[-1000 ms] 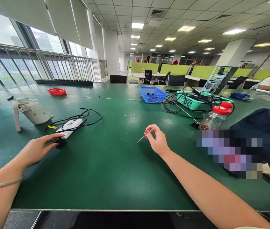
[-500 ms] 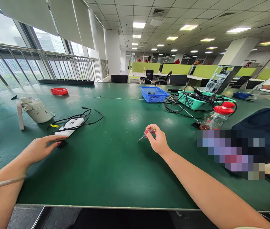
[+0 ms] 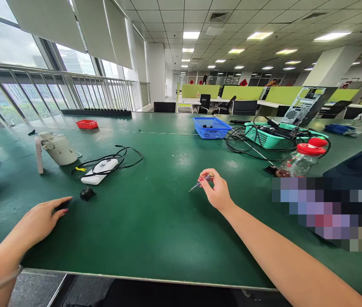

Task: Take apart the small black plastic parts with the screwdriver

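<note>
On the green table, the left hand is near the small black object, its thumb and fingers parted and holding nothing. This object lies near the white device, on which a black cable is resting. The right hand holds the screwdriver between its fingers, the tip directed downward

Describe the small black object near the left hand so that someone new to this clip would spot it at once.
Start at the big green table and find the white device lying on its left half. Just on the device's near side, apart from the left hand, sits the small black object. It is a compact, chunky lump, unlike the thin, looping black cable beyond it.
</note>
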Tool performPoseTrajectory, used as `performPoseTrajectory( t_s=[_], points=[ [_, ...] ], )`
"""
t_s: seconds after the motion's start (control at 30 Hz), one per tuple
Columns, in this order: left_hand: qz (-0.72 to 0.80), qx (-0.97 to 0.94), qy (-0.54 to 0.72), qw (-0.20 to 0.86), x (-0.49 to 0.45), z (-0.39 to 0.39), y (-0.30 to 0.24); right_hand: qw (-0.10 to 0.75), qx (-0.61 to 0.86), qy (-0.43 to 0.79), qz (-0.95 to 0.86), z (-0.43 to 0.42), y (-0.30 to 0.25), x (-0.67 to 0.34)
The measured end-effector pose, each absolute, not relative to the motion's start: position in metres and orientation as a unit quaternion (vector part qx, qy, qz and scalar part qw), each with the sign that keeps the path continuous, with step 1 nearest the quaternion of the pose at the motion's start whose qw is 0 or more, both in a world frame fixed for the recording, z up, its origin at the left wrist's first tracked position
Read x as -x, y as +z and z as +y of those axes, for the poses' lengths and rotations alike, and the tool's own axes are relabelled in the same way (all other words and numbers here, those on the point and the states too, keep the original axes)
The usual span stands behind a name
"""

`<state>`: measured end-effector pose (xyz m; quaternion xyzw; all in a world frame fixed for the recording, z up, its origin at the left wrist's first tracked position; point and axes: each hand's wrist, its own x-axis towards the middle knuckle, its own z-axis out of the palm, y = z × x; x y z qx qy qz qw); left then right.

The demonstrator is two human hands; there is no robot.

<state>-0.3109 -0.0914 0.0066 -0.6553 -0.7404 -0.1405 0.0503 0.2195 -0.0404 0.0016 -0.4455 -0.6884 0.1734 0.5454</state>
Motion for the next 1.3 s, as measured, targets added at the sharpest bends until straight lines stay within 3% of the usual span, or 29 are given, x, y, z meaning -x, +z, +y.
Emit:
performPoseTrajectory(
  t_s=[0.37, 0.5, 0.63, 0.9, 1.3],
  points=[
    [-0.731, 0.655, -0.102, 0.162, 0.249, -0.051, 0.050, 0.550, 0.446, 0.171, -0.686, -0.042, 0.005, -0.218],
    [-0.690, 0.700, -0.018, 0.184, 0.230, -0.036, 0.037, 0.540, 0.449, 0.167, -0.692, -0.043, 0.005, -0.218],
    [-0.676, 0.710, -0.013, 0.198, 0.229, -0.036, 0.020, 0.534, 0.448, 0.164, -0.698, -0.043, 0.005, -0.218],
    [-0.719, 0.669, -0.141, 0.129, 0.226, -0.045, 0.022, 0.533, 0.444, 0.160, -0.702, -0.044, 0.005, -0.218],
    [-0.726, 0.663, -0.168, 0.070, 0.236, -0.038, 0.015, 0.535, 0.439, 0.153, -0.705, -0.044, 0.003, -0.217]
  ],
)
